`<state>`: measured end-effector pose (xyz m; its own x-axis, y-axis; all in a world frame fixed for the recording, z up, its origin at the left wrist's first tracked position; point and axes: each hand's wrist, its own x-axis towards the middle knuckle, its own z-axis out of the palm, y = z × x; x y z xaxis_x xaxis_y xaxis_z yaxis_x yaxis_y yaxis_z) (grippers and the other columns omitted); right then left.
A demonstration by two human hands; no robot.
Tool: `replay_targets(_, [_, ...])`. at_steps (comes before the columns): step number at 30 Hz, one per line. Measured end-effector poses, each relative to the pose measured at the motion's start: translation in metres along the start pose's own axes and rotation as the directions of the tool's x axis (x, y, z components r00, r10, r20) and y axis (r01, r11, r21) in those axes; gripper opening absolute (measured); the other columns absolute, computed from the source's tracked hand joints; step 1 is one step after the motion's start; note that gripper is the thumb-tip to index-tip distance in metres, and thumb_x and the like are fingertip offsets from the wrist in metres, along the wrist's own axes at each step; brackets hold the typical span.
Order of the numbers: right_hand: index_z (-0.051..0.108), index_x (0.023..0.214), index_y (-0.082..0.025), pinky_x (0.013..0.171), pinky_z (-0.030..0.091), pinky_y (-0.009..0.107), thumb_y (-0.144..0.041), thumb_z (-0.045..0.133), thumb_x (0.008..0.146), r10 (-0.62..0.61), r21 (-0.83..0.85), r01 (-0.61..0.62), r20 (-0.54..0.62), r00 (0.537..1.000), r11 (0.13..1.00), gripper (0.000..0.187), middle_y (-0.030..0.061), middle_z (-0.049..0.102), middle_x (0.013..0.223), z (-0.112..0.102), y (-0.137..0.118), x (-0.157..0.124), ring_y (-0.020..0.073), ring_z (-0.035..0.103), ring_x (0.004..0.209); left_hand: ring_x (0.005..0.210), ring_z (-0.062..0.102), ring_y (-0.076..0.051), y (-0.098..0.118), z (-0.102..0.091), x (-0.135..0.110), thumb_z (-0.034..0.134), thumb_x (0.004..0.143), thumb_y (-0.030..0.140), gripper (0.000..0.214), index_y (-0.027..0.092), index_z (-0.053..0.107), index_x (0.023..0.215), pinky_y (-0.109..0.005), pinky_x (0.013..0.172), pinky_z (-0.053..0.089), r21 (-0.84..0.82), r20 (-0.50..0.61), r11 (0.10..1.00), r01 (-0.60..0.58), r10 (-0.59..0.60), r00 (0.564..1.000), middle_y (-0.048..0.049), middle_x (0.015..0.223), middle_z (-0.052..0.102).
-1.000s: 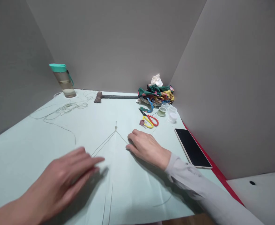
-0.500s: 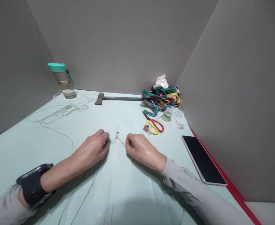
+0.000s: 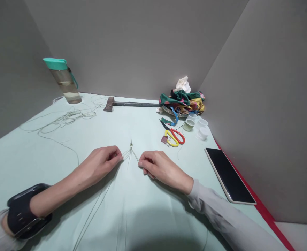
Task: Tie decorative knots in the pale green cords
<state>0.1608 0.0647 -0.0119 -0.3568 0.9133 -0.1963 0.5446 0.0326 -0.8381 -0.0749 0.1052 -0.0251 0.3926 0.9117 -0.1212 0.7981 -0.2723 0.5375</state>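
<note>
Pinching cords from both sides: left hand fingers closed on strands, right hand fingers closed on one strand. Knot on bench just beyond fingertips, midway between (strands fan from it). Scissors beyond right fingers; phone well right.

Plain grey walls close in on three sides around a mint-covered table, evenly lit.

Water bottle, scissors, small cups, crumpled fabric and a phone lie about
</note>
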Motion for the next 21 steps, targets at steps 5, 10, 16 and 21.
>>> replay_targets(5, [0.064, 0.081, -0.017, 0.064, 0.049, 0.027, -0.027, 0.063, 0.106, -0.023, -0.036, 0.024, 0.022, 0.999, 0.999, 0.027, -0.0046, 0.064, 0.072, -0.002, -0.003, 0.003, 0.0119, 0.057, 0.06, 0.064, 0.059, -0.017, 0.003, 0.0, 0.0, 0.062, 0.106, 0.043, 0.032, 0.019, 0.068, 0.087, -0.033, 0.067, 0.051, 0.038, -0.015, 0.999, 0.02, -0.02, 1.0, 0.0047, 0.068, 0.06])
replay_targets(10, [0.066, 0.079, -0.017, 0.071, 0.042, 0.029, -0.014, 0.063, 0.1, -0.077, -0.077, 0.076, -0.009, 0.997, 0.994, 0.021, -0.0041, 0.062, 0.072, -0.002, -0.002, 0.005, 0.0144, 0.057, 0.07, 0.079, 0.064, -0.021, 0.002, -0.006, -0.001, 0.061, 0.105, 0.04, 0.027, 0.019, 0.07, 0.09, -0.037, 0.077, 0.051, 0.062, -0.02, 0.998, -0.002, 0.003, 1.0, -0.0009, 0.086, 0.07])
replay_targets(16, [0.075, 0.085, -0.016, 0.072, 0.037, 0.028, -0.016, 0.064, 0.098, -0.087, -0.072, 0.084, -0.038, 0.996, 0.994, 0.017, -0.0003, 0.067, 0.079, -0.003, 0.0, 0.003, 0.0144, 0.055, 0.076, 0.078, 0.061, -0.027, 0.009, 0.0, -0.004, 0.051, 0.092, 0.054, 0.038, 0.02, 0.069, 0.092, -0.043, 0.072, 0.044, 0.127, -0.094, 0.992, 0.0, 0.013, 0.995, -0.0098, 0.101, 0.066])
replay_targets(21, [0.077, 0.086, -0.016, 0.075, 0.039, 0.028, -0.015, 0.067, 0.096, -0.093, -0.066, 0.089, -0.061, 0.994, 0.994, 0.014, 0.0022, 0.069, 0.087, 0.0, 0.001, 0.004, 0.0153, 0.058, 0.081, 0.069, 0.055, -0.026, 0.019, 0.007, -0.011, 0.037, 0.091, 0.043, 0.027, 0.024, 0.054, 0.082, -0.042, 0.067, 0.038, 0.159, -0.074, 0.986, -0.044, 0.057, 0.996, -0.0108, 0.098, 0.062])
